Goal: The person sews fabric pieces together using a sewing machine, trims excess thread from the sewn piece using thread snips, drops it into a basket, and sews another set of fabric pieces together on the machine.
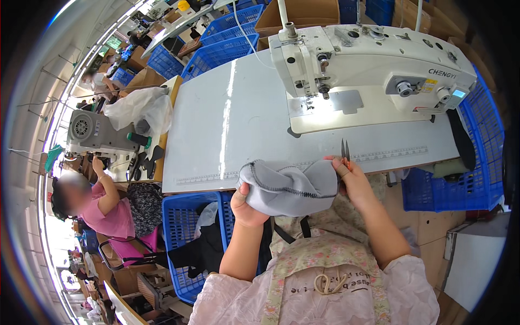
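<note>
A light grey sewn fabric piece (292,197) with dark overlock stitching along its edges is held up in front of my body, at the table's near edge. My left hand (250,208) is closed on its left end, thumb on top. At the other end, my right hand (353,181) is closed round small dark scissors (345,149), their pointed blades sticking up past the fingers. Those fingers also meet the fabric's right edge; how firmly they grip it is partly hidden. The white sewing machine (374,70) stands beyond my hands, its needle area (317,100) to the upper middle.
A clear ruler strip (390,153) runs along the near edge of the pale worktable (200,119). Blue crates stand at the lower left (181,216) and right (422,189). Dark cloth (460,141) hangs off the table's right end. A person in pink (111,208) sits at another machine leftward.
</note>
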Action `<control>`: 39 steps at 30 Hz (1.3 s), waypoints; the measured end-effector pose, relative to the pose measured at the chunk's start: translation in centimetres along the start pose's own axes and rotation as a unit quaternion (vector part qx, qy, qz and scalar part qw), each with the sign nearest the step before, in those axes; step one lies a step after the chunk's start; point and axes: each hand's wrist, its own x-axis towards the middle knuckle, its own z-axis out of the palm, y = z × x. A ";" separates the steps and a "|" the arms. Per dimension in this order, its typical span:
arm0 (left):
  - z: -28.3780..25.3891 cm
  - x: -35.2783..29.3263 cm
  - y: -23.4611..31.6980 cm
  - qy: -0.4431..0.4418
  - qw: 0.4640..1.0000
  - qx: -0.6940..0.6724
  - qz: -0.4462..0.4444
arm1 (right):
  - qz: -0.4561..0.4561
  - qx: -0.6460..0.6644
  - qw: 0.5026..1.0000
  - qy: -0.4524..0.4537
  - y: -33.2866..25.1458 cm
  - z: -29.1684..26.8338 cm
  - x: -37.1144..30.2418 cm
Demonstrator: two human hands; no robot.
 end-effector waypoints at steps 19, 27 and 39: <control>-1.5 0.0 0.1 -0.036 0.991 -0.126 0.035 | 0.014 0.014 0.999 -0.039 1.1 -0.3 -0.3; -0.4 -0.3 0.1 0.053 0.996 -0.026 0.070 | -0.396 -0.227 0.889 0.039 -1.9 1.2 -2.0; 0.0 -0.2 -0.5 0.025 0.998 -0.009 0.053 | -0.368 -0.167 0.914 -0.048 -3.3 2.8 -2.9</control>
